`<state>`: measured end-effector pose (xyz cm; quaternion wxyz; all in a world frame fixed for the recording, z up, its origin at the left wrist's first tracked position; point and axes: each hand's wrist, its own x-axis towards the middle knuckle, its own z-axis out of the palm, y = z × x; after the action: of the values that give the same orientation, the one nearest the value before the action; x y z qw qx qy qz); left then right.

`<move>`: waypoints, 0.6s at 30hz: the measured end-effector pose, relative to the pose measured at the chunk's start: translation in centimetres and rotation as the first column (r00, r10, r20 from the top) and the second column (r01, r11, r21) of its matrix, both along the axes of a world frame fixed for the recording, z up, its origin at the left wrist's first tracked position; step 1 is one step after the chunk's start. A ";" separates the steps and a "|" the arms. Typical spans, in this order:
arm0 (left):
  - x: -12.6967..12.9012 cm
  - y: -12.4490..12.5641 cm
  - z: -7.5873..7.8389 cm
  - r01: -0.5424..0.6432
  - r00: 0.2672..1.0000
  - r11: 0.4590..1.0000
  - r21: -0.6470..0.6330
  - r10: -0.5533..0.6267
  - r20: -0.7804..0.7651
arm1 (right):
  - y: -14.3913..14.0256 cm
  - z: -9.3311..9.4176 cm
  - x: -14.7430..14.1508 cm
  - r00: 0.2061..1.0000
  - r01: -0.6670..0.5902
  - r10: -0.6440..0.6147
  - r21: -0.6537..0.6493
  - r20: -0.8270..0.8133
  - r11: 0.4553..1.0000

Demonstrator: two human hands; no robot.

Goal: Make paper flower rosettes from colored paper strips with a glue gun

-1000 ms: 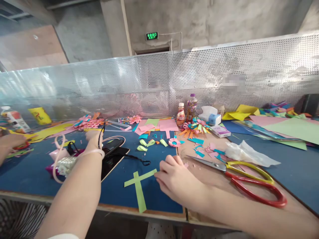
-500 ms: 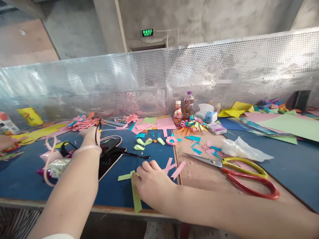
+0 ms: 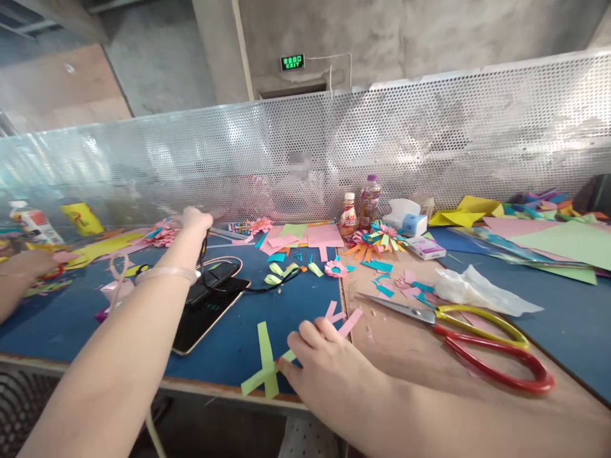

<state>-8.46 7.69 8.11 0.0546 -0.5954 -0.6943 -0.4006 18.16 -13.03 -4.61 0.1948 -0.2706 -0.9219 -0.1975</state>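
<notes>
My left hand (image 3: 195, 222) reaches to the far side of the table, closed on a black cord (image 3: 206, 251) that hangs below it. The cord runs down by a power bank (image 3: 214, 280) lying on a dark phone or tablet (image 3: 200, 324). My right hand (image 3: 324, 353) is near the front edge, fingers curled down and thumb on crossed light-green paper strips (image 3: 268, 366); one strip runs under the hand. Pink paper strips (image 3: 352, 322) lie just beyond its fingers. Large scissors (image 3: 496, 353) with one yellow and one red handle lie to the right, blades apart.
Behind stand two bottles (image 3: 348, 216), a tissue pack (image 3: 414, 224) and paper flowers (image 3: 379, 238). Folded green loops (image 3: 315, 270) and a pink paper flower (image 3: 336, 268) lie mid-table. Another person's hand (image 3: 35, 264) is at left. A perforated metal panel (image 3: 405, 133) closes the back.
My left hand has risen, lifting the black cord, whose free end has moved across the green loops. My right hand has shifted slightly right, and the green strips have turned into a cross.
</notes>
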 end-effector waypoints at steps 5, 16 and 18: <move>4.1 0.8 0.0 -0.108 0.994 0.976 0.189 0.107 0.017 | -1.1 -0.8 1.6 0.999 -0.020 0.020 -0.005 -0.035 1.000; 15.1 -5.0 -7.0 0.528 0.831 0.683 0.505 -0.293 -0.472 | -0.8 -3.5 0.8 0.922 -0.194 0.301 0.382 -0.242 0.903; 15.5 -6.0 -7.2 0.571 0.805 0.643 0.510 -0.314 -0.504 | -0.8 -3.4 0.9 0.931 -0.188 0.295 0.412 -0.214 0.892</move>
<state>7.05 1.68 0.94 0.2821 -0.7579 -0.3204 -0.4934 19.09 -13.78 -8.05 0.3914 -0.1339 -0.8561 -0.3096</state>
